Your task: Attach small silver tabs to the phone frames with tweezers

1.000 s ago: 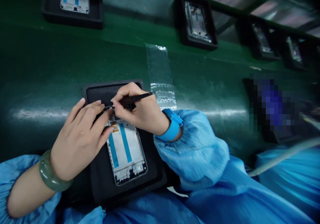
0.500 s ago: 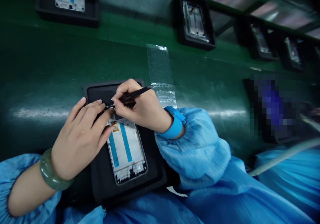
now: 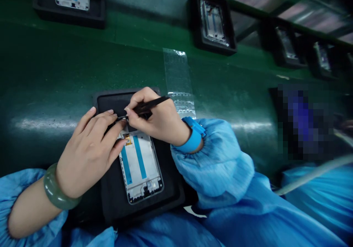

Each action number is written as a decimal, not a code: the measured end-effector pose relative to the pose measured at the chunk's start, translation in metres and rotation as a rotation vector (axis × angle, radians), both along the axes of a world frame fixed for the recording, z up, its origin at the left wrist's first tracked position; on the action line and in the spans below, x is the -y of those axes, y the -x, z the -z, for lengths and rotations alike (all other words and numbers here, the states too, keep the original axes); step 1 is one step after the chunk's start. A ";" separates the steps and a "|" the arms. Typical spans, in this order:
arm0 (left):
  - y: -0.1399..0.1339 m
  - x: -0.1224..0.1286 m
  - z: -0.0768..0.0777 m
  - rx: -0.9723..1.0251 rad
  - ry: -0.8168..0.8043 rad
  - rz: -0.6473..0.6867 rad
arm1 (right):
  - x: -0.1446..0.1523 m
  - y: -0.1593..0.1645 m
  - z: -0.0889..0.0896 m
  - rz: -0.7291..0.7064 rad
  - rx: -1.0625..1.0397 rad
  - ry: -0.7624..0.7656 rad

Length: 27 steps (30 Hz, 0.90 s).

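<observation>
A phone frame with two blue strips lies tilted in a black foam tray. Over its upper left edge bends my left hand, thumb and fingertips closed on the frame beside a small orange flex cable. My right hand pinches black tweezers like a pen. Their tips point down at the frame's top end, close to my left fingertips. What the tips touch is hidden by my fingers.
Clear tape is stuck to the green bench beyond the tray. Further black trays with phone frames stand along the back, one at upper left and one at upper centre. A pale cable runs at right, near a blue sleeve.
Both hands hold nearly the same pose at the frame's top end. The tweezers and right fingers have shifted very slightly right. The view itself has moved a little.
</observation>
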<state>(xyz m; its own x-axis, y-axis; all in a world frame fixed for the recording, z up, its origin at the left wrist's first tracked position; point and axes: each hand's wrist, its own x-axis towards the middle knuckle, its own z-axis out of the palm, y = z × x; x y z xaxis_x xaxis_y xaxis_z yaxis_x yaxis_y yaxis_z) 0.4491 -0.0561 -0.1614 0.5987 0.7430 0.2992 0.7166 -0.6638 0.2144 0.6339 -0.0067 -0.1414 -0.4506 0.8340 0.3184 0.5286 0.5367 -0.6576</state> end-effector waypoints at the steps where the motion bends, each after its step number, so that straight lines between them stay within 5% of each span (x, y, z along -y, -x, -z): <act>1: 0.000 0.000 0.000 0.001 0.002 -0.002 | 0.000 -0.001 0.000 0.015 -0.020 0.002; 27: 0.003 0.002 0.000 -0.022 0.025 0.017 | 0.000 0.002 0.008 0.070 -0.117 0.059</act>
